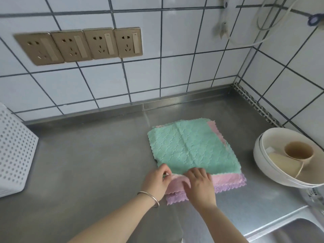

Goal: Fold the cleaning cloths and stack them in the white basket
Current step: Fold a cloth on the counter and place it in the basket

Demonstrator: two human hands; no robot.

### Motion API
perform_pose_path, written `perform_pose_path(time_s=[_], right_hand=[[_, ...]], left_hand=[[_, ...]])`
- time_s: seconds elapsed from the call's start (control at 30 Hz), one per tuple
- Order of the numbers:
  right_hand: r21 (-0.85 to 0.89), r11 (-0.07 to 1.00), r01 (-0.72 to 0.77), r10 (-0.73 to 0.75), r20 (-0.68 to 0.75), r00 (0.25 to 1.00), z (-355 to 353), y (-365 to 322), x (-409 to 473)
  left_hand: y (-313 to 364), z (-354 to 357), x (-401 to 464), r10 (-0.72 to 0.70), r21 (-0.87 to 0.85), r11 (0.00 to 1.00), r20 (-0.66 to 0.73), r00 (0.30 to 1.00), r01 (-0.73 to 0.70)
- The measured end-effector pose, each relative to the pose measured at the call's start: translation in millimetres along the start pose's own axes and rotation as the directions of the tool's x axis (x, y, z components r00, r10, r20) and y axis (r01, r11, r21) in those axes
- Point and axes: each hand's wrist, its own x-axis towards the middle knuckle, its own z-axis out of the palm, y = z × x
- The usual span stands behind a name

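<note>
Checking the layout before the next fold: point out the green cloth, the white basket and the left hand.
green cloth (pixel 189 148), head view, middle of its top face.
white basket (pixel 15 151), head view, perforated side wall.
left hand (pixel 157 181), head view, back of the hand.

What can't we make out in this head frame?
- Basket: cut off by the left edge; inside hidden by its wall.
- Cloths under the green cloth: only pink and purple edges show, so count unclear.
- Left hand and right hand cover the near edge.
- Sink: cut off bottom right.
</note>
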Motion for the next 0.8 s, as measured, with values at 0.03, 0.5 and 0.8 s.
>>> perform_pose_path(time_s=[0.03,0.5,0.8], right_hand=[[-0.026,0.999,-0.023,0.022,-0.041,0.999,-3.9,0.7,7.1],[0.096,0.994,-0.055,0.057,-0.019,0.998,-91.4,-46.8,83.7],[0.226,0.974,-0.002,0.003,-0.006,1.0,-115.6,-178.6,172.1]], left_hand=[[0.5,-8.0,2.0,0.013,-0.022,1.0,-0.031,0.999,-0.014],[-61.0,-194.0,-17.1,-0.135,-0.293,0.956,-0.398,0.907,0.014],[-125.9,-336.9,-11.3,-0.189,-0.254,0.966,-0.563,0.805,0.049]])
